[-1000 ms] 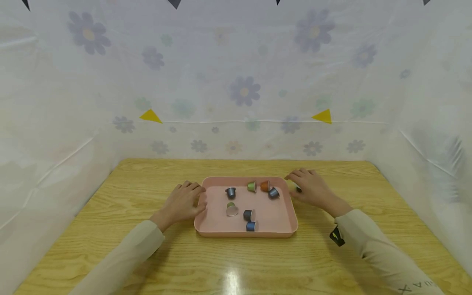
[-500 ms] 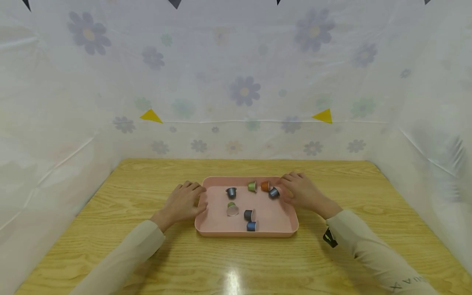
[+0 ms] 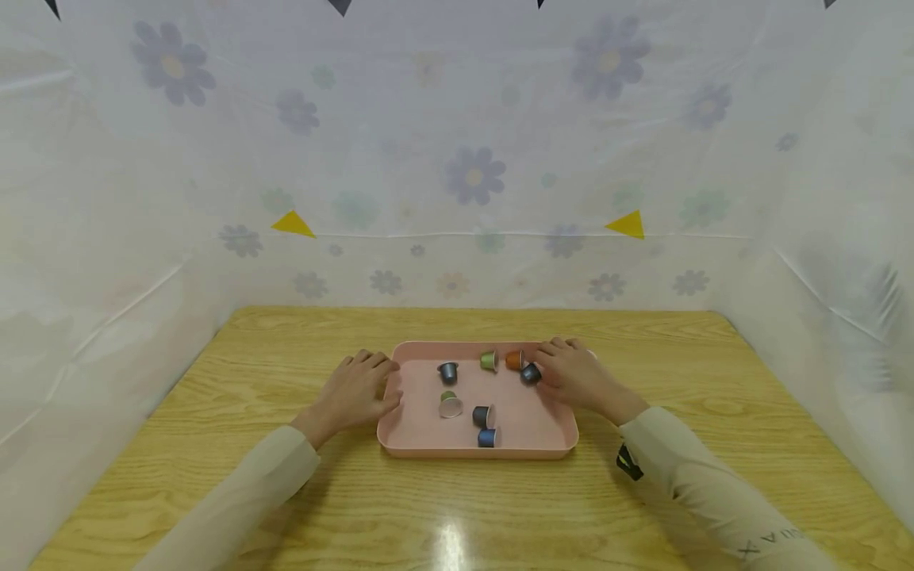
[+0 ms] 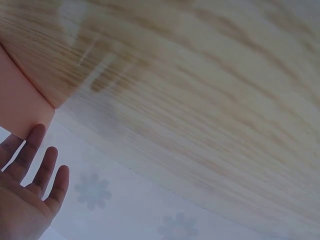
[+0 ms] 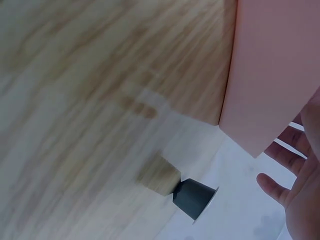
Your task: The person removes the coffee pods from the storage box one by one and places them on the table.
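A pink tray [image 3: 421,432] holds several coffee capsules. My left hand [image 3: 353,392] rests on its left rim, fingers extended; the left wrist view shows fingertips at the tray's wall. My right hand [image 3: 581,377] reaches over the right rim, with its fingers and thumb around the near side of a dark grey capsule [image 3: 530,374], whose lid end they hide. An orange capsule [image 3: 514,360] lies just beyond that one, and a green capsule [image 3: 489,361] left of it. In the right wrist view the visible fingers are loosely extended by the tray's corner.
Toward the tray's left are another dark capsule [image 3: 447,373] and a green one [image 3: 448,400]. A black capsule [image 3: 481,416] and a blue capsule [image 3: 487,438] lie near the front. Outside the tray, a dark capsule [image 5: 194,198] stands on the wooden table [image 3: 457,507].
My right hand has moved left from outside the tray, over its right rim, to the dark grey capsule. The left hand and the capsules have stayed in place.
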